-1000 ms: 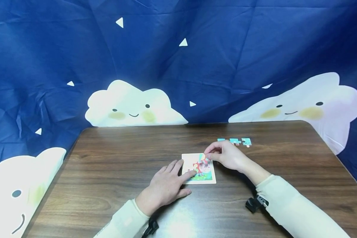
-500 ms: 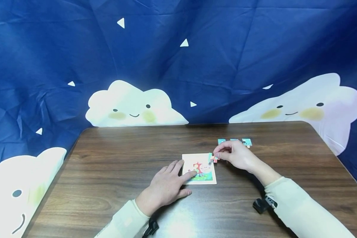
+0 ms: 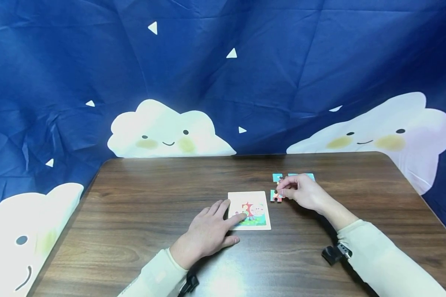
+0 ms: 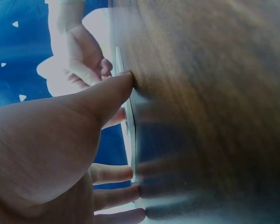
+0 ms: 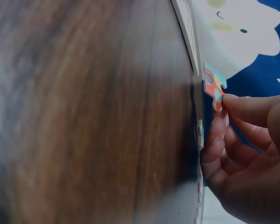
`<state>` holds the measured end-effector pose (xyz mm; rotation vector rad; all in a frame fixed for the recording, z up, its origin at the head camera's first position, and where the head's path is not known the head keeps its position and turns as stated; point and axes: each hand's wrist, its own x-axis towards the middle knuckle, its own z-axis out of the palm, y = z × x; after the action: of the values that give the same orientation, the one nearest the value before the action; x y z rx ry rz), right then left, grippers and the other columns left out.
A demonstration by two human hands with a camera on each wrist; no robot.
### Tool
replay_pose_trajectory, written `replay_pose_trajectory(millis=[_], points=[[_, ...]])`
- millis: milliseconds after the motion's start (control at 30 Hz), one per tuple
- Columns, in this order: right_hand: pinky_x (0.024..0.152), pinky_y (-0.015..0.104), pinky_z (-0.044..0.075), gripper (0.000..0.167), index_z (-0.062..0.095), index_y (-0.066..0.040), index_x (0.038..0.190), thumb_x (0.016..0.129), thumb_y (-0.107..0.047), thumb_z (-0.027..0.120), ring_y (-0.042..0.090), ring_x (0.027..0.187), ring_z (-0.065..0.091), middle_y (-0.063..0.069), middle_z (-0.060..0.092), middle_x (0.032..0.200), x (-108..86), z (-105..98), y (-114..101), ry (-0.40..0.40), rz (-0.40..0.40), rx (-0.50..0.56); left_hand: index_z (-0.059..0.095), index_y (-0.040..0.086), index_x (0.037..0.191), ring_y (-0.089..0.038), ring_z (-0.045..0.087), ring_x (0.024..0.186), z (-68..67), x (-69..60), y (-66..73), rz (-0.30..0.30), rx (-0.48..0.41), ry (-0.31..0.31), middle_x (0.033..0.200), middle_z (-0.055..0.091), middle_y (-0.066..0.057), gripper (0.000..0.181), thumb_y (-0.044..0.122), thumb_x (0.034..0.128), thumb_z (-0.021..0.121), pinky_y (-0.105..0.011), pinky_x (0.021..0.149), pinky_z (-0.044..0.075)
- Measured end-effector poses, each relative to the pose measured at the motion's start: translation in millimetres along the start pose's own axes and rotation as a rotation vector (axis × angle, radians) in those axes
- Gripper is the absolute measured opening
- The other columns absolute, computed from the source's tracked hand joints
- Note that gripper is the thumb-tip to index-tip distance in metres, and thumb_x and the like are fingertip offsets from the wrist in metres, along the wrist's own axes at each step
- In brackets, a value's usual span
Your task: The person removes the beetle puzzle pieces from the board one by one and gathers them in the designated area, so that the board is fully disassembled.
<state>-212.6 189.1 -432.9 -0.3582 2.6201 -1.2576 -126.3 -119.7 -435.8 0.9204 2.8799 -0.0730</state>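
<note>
A square puzzle board [image 3: 247, 196] with a pale frame lies mid-table, its lower part showing a red, pink and green picture. My left hand [image 3: 208, 232] rests across the board's left edge with spread fingers, one of them over the picture; in the left wrist view the thumb [image 4: 116, 88] is extended beside the board [image 4: 130, 135]. To the right of the board, my right hand [image 3: 306, 194] pinches a red and teal jigsaw piece [image 3: 275, 196]. In the right wrist view, thumb and fingers hold that piece [image 5: 214, 86] by one end, above the table surface.
Behind my right hand are several blue jigsaw pieces, one at the left [image 3: 277, 177] and others partly covered by the hand. The wooden table [image 3: 163, 185] ends at a blue cloth backdrop [image 3: 193, 62] with white clouds.
My right hand has moved right, away from the board's upper right corner, carrying the red and teal piece off the board. My left hand has stayed in place.
</note>
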Motion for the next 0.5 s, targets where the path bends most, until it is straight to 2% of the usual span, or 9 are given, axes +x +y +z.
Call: replay_pose_trajectory(millis=[133,433,500], points=[[0.068,0.022,0.048,0.007,0.079,0.000,0.100,0.098,-0.003,0.073,0.011,0.079,0.059,0.007,0.073,0.091,1.2,-0.9,3.4,0.016,0.012,-0.010,0.045,0.043,0.162,-0.036,0.050,0.152,-0.7,-0.2,0.3,0.000,0.003,-0.002,0.166,0.045,-0.017,0.062,0.060,0.1041,0.061,-0.050,0.116,0.050],[0.068,0.021,0.048,0.007,0.078,0.003,0.099,0.096,0.001,0.072,0.012,0.077,0.060,0.008,0.074,0.086,5.1,-2.3,9.9,0.056,-0.034,-0.070,0.045,0.043,0.162,-0.035,0.050,0.152,-3.1,-1.5,0.7,0.005,-0.002,-0.008,0.167,0.044,-0.016,0.062,0.059,0.1045,0.061,-0.050,0.115,0.050],[0.065,0.023,0.049,0.008,0.077,0.004,0.101,0.097,0.000,0.071,0.013,0.075,0.060,0.009,0.073,0.086,4.4,-3.2,10.3,0.053,-0.031,-0.072,0.045,0.043,0.162,-0.035,0.050,0.152,-3.1,-1.8,1.0,0.004,0.001,-0.008,0.167,0.044,-0.016,0.062,0.059,0.1043,0.061,-0.050,0.115,0.051]])
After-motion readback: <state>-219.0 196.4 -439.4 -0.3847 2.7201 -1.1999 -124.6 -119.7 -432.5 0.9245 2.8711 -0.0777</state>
